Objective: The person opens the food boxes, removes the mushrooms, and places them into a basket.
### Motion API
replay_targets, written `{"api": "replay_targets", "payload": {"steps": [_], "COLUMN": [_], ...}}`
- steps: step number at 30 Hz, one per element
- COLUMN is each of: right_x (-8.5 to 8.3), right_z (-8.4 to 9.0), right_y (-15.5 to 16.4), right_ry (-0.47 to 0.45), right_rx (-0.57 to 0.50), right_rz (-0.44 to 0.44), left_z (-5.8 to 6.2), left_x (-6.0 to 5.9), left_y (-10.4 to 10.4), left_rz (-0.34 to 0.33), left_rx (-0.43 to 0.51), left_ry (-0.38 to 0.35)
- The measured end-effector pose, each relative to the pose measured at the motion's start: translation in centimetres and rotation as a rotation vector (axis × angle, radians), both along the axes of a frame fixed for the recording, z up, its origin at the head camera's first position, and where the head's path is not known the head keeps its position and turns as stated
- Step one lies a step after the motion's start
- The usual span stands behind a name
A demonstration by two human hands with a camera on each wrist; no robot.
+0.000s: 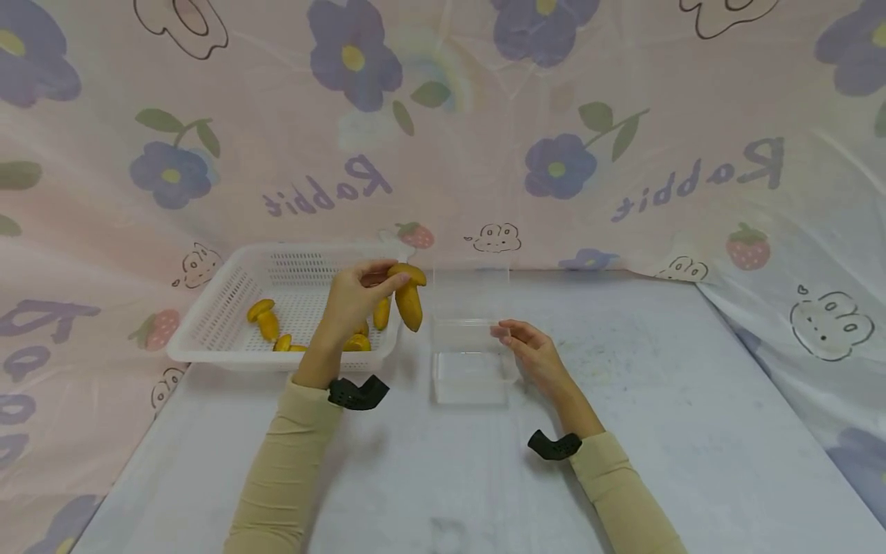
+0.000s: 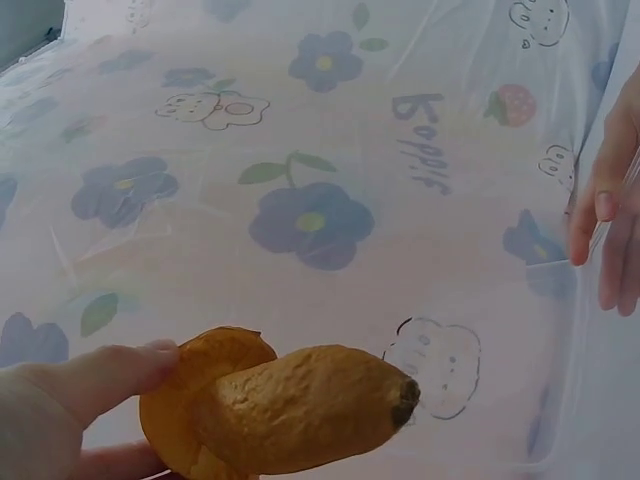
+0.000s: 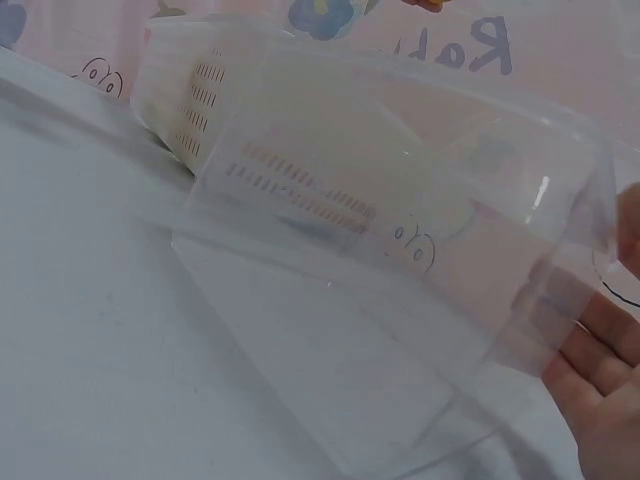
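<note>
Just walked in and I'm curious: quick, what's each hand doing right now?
Left hand: pinches a yellow toy mushroom above the white basket.
Right hand: fingers hold the rim of the clear plastic box.

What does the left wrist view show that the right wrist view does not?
Only the left wrist view shows the yellow mushroom, held by its cap in the left hand, and the right hand's fingers from the front. Only the right wrist view shows the clear box close up, with the right hand on its edge, the white basket behind it and the table. Both show the right hand and the pink flowered cloth.
</note>
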State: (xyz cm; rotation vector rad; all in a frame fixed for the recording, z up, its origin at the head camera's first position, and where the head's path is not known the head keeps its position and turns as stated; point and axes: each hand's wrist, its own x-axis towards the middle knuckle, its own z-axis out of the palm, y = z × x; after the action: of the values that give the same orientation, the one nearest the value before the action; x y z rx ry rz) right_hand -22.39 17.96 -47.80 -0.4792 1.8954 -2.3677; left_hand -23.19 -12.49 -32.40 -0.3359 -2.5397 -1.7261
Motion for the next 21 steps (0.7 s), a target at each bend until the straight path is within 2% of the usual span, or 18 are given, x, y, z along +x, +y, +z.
{"api": "replay_targets", "payload": {"steps": [7, 15, 21], "right_x": [-0.1, -0.2, -0.1], "right_z": [-0.1, -0.2, -0.2], "right_y": [0.1, 0.3, 0.1], "right_ry": [-0.006, 0.009, 0.0], "right_rx": [0.03, 0.007, 0.014], "right_rz": [-0.007, -0.004, -0.008], "left_z": [0.4, 0.7, 0.8], "left_x": [-0.5, -1.0, -1.3], "left_y": [-1.1, -2.1, -3.5], "left_rz": [0.024, 0.059, 0.095], "left_rx": [-0.037, -0.051, -0.062], "left_ry": [-0.016, -0.005, -0.032]}}
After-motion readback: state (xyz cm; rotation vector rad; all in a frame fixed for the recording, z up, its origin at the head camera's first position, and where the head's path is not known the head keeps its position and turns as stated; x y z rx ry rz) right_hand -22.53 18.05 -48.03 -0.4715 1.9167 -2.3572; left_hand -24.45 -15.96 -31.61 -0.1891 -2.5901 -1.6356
